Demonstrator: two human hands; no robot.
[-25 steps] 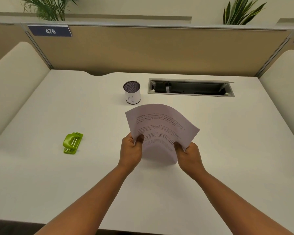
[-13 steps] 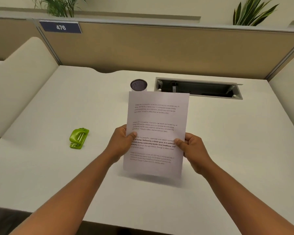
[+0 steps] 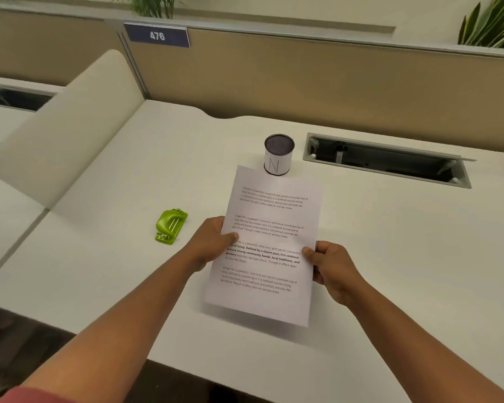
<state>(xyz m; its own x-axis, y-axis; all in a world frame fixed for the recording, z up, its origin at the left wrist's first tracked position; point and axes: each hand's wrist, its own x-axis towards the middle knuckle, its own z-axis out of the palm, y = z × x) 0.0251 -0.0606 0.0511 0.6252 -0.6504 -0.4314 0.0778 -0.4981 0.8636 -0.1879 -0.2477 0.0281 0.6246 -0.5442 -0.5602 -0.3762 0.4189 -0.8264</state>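
Two hands, left hand (image 3: 213, 242) and right hand (image 3: 332, 269), pinch printed sheet (image 3: 269, 228) by its side edges | sheet above white desk (image 3: 390, 257), long axis pointing away toward mesh cup (image 3: 278, 154) | tan partition (image 3: 303, 77) behind

Both forearms are bare from the elbow down to the left hand (image 3: 213, 242) and the right hand (image 3: 332, 269), and the hands are bare as well. At the near left corner a sleeve (image 3: 21, 395) of plain, dull red cloth covers the left upper arm. Only a small rounded patch of it shows, its edge blurred.
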